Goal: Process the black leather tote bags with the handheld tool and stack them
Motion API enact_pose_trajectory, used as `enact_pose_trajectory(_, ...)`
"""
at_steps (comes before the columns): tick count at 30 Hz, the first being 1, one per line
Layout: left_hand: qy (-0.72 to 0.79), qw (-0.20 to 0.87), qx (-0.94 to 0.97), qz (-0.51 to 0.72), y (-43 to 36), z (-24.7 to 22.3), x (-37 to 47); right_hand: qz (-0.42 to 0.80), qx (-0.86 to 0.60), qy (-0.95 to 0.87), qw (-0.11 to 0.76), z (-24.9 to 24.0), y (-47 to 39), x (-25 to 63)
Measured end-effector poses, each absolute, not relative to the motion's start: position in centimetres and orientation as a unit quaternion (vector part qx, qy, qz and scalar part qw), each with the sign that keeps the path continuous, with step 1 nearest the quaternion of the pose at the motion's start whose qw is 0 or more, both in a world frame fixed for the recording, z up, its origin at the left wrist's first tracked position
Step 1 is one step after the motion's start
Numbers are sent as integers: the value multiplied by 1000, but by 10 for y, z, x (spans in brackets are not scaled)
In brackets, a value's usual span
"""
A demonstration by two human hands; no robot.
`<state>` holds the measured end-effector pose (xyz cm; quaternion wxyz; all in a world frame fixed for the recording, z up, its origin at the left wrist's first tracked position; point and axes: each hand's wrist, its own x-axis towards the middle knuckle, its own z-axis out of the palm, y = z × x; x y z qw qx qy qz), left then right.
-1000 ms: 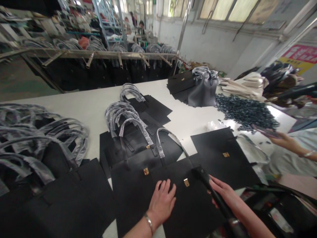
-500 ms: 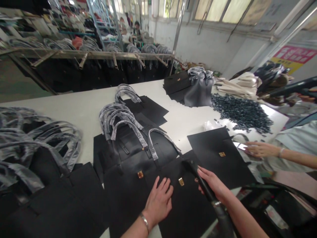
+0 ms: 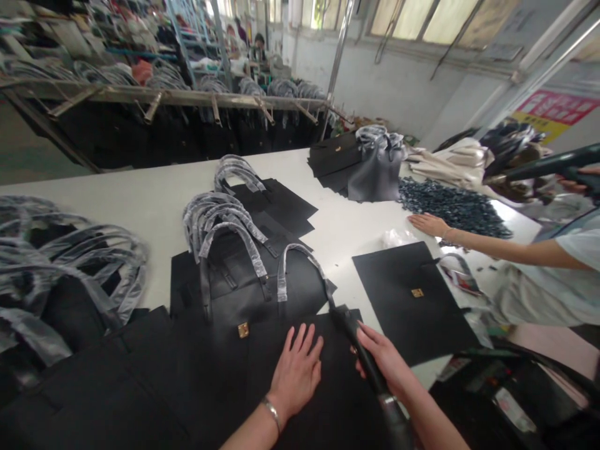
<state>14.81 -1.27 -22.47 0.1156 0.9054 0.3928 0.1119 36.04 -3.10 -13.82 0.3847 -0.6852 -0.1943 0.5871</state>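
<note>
My left hand point(image 3: 296, 373), with a silver bracelet at the wrist, lies with spread fingers on a black leather bag panel point(image 3: 262, 381). A gold clasp point(image 3: 242, 330) shows to its upper left. My right hand point(image 3: 380, 357) is wrapped round a black wand-like tool point(image 3: 368, 362), whose wide tip is at the panel's upper part, by the foot of a plastic-wrapped handle point(image 3: 302, 250). More wrapped handles point(image 3: 218, 215) stand behind on stacked black bags.
Another black panel with a gold clasp point(image 3: 417, 292) lies to the right. Beyond it, a person's hand point(image 3: 429, 225) rests near a pile of small dark pieces point(image 3: 454, 209). More bags with wrapped handles point(image 3: 107, 250) fill the left. A metal rack point(image 3: 187, 100) stands behind the white table point(image 3: 154, 187).
My right hand and the tool have shifted left, and the panel under my left hand has moved left. The person's hand has left the phone and reached to the small dark pieces.
</note>
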Motion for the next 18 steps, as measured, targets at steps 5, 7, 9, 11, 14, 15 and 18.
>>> enact_pose_trajectory(5,405,122,900,107,-17,-225,138,573,-695,-192,389,-130,-38,390)
enact_pose_trajectory(7,405,133,899,105,-18,-223,135,584,-702,-174,368,-127,-46,399)
enact_pose_trajectory(9,402,144,898,106,-17,-220,134,595,-703,-157,357,-126,-48,401)
enact_pose_trajectory(11,400,152,898,107,-17,-218,133,602,-695,-158,361,-127,-41,398)
enact_pose_trajectory(14,401,157,895,114,-17,-217,133,590,-687,-178,385,-128,-21,393)
enact_pose_trajectory(15,400,159,895,118,-17,-218,132,580,-689,-182,395,-127,-14,393)
enact_pose_trajectory(18,401,171,890,133,-13,-221,129,549,-697,-186,422,-121,-9,399)
